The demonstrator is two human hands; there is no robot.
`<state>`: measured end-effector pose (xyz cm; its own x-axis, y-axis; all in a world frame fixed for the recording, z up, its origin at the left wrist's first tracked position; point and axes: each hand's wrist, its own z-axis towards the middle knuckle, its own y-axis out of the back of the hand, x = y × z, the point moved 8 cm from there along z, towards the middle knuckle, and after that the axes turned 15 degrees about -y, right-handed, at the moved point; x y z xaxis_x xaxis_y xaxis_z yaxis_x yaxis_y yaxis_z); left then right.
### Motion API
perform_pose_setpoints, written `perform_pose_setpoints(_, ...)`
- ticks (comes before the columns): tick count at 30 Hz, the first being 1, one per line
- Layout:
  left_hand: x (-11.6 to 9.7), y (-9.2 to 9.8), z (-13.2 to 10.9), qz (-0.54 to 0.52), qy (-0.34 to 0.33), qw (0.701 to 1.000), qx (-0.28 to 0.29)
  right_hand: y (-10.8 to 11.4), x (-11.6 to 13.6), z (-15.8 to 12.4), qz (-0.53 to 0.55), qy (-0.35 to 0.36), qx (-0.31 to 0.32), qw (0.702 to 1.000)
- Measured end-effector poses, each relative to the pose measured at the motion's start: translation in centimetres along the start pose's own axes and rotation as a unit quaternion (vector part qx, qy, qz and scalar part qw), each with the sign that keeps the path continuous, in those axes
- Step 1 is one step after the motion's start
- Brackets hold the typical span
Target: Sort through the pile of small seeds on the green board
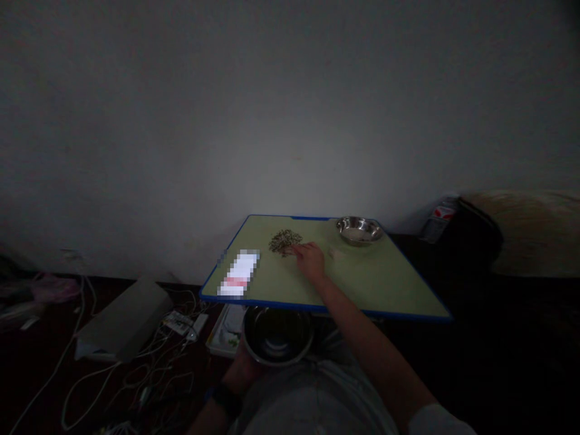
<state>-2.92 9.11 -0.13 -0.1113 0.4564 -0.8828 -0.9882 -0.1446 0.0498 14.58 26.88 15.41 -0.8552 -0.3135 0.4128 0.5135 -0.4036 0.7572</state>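
A heap of small dark and pale seed-like grains (pixel 284 240) lies on the pale green tabletop (pixel 272 284). My right hand (pixel 310 261) reaches over the table to the heap's near right edge. Its fingers are drawn together there, and what they pinch is too small to make out. Below the table's front edge, my left hand (pixel 244 365) grips the left side of a metal bowl (pixel 278 356), whose inside looks dark. A small pale patch or pile (pixel 336 254) sits right of my right hand.
A shiny metal bowl (pixel 359 231) stands at the table's back right. A lit phone (pixel 239 275) lies at the left. Cables and a power strip (pixel 197 328) cover the floor beside a grey box (pixel 124 317). A plastic bottle (pixel 439 219) leans by the wall.
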Motion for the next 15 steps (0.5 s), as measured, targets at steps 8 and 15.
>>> perform_pose_setpoints(8, -1.5, 0.1, -0.5, 0.049, 0.033, 0.996, 0.061, -0.1, 0.2, 0.0, -0.001, 0.014, -0.011, 1.000)
perform_pose_setpoints(15, -1.5, -0.7, 0.0, 0.057, 0.023, 0.995, 0.084, -0.3, 0.1, -0.2, 0.007, 0.021, -0.020, 1.000)
